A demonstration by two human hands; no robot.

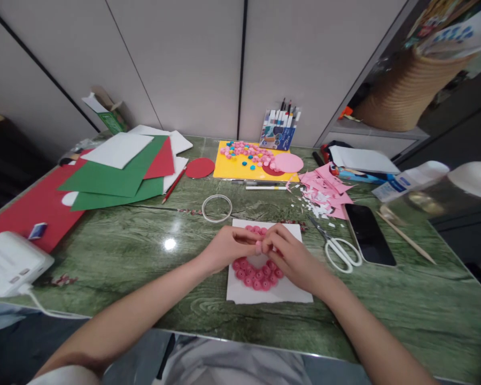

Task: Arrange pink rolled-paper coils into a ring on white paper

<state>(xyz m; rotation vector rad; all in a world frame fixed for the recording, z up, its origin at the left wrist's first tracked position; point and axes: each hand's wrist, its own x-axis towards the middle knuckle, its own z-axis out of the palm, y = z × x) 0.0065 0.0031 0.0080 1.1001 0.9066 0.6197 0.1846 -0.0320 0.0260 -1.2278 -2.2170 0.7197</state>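
Observation:
Both my hands come together over a white sheet of paper [242,294] near the table's front edge. Between the fingertips is a small pink paper roll [258,246], pinched by my left hand [232,247] from one side and my right hand [292,256] from the other. Below them, a ring of darker pink paper rosettes [260,279] lies on the sheet around a pale centre. The fingers cover part of the ring's upper half. White-handled scissors [339,253] rest right of the sheet, and a thin white hoop [217,208] lies beyond it to the left.
Pink paper scraps [324,187] and a phone [369,235] lie at the right. A yellow sheet [224,170] bears many small pink and blue rolls; a marker box [278,131] stands behind. Green sheets [108,176] and a white charger [14,262] occupy the left.

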